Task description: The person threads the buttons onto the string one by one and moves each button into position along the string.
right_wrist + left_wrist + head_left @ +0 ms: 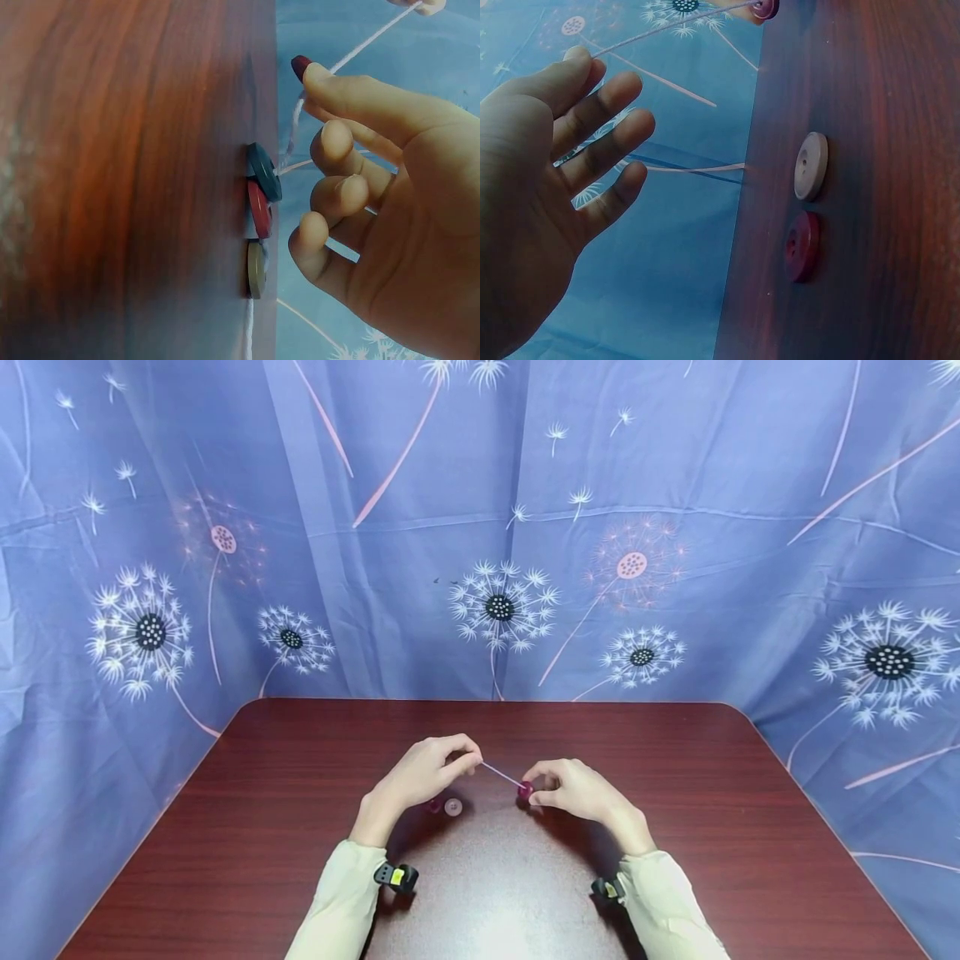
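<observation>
My left hand (429, 773) pinches one end of a pale string (501, 773) between thumb and fingertip. The other fingers spread loosely in the left wrist view. Between thumb and finger, my right hand (583, 795) grips a dark red button (525, 791). The string stretches slanting from the left fingertips to this button and continues below it. On the table under the left hand lie a pale button (811, 166) and another dark red button (802, 247). Below the right hand, the right wrist view shows a dark teal button (264, 172), a red button (259, 208) and a tan button (256, 268) along the string.
Both hands are over a dark red-brown wooden table (337, 735). A blue curtain (420, 610) printed with dandelions hangs behind it and along its sides. Loose string (250, 330) trails along the table past the tan button. Bright glare lies near the front.
</observation>
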The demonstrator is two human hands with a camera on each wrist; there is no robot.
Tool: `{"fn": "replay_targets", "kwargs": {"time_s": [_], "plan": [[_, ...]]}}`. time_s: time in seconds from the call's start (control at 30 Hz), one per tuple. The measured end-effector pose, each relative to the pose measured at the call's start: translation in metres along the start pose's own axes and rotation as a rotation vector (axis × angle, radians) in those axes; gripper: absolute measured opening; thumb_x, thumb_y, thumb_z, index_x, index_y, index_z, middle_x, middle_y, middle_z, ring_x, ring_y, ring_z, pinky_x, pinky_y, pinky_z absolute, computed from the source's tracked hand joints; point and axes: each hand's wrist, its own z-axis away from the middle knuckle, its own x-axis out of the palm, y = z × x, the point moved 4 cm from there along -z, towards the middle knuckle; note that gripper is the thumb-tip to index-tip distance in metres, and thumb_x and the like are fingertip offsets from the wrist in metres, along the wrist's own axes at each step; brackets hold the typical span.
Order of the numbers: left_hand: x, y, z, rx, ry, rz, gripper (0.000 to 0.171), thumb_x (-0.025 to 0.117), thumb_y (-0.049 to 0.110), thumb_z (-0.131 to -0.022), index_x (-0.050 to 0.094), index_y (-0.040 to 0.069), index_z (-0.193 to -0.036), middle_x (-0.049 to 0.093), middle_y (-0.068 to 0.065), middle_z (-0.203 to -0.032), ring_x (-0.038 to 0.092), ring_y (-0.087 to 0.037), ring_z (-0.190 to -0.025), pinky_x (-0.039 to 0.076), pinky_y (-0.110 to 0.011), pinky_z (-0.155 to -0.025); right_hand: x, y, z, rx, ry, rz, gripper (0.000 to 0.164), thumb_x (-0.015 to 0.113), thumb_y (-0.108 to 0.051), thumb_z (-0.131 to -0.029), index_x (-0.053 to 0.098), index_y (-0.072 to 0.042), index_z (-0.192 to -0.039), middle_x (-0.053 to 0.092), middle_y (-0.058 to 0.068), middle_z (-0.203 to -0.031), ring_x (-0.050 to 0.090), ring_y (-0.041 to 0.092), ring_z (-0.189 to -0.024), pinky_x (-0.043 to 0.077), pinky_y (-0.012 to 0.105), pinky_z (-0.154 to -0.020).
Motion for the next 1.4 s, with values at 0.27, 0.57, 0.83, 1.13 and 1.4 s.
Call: {"fn": "replay_targets", "kwargs": {"time_s": [0.27,0.57,0.83,1.13,1.4], "plan": [[-0.001,-0.001,0.001,-0.006,0.015,-0.024,0.017,0.056,0.041,-0.100,0.068,0.028,-0.100,0.066,0.019,-0.077,0.058,0.001,-0.069,0.047,-0.025,-0.069,-0.001,0.006,0.001,0.035,-0.012,0.016,0.022,0.075,-0.018,-0.086,0.072,-0.018,-0.108,0.059,-0.008,-0.067,0.050,0.005,-0.058,0.041,0.025,-0.055],[-0.002,-0.002,0.001,-0.001,0.025,-0.031,0.014,0.055,0.040,-0.101,0.066,0.032,-0.098,0.064,0.022,-0.075,0.057,0.001,-0.068,0.047,-0.024,-0.068,-0.002,0.012,0.001,0.062,-0.010,0.046,0.023,0.077,-0.020,-0.085,0.073,-0.019,-0.108,0.060,-0.008,-0.068,0.050,0.006,-0.060,0.040,0.026,-0.056],[-0.003,-0.002,0.001,0.000,0.019,-0.019,0.012,0.055,0.040,-0.101,0.065,0.034,-0.098,0.070,0.008,-0.079,0.058,-0.002,-0.068,0.046,-0.025,-0.068,-0.002,0.018,0.003,0.105,-0.004,0.065,0.024,0.079,-0.021,-0.082,0.074,-0.020,-0.106,0.062,-0.010,-0.071,0.052,0.007,-0.064,0.042,0.029,-0.059],[-0.001,-0.002,0.000,0.005,0.005,-0.033,0.015,0.056,0.038,-0.101,0.067,0.028,-0.101,0.066,0.018,-0.075,0.057,0.000,-0.067,0.047,-0.024,-0.069,-0.002,0.021,0.004,0.134,-0.013,0.058,0.023,0.079,-0.020,-0.082,0.074,-0.022,-0.105,0.061,-0.009,-0.071,0.051,0.009,-0.064,0.040,0.030,-0.059],[0.000,-0.001,0.001,0.003,-0.019,-0.014,0.016,0.055,0.039,-0.101,0.066,0.027,-0.103,0.072,0.003,-0.081,0.057,-0.002,-0.067,0.046,-0.026,-0.069,-0.005,0.017,0.004,0.151,-0.023,0.053,0.027,0.080,-0.019,-0.081,0.074,-0.019,-0.107,0.060,-0.007,-0.069,0.052,0.010,-0.064,0.041,0.030,-0.061]]}}
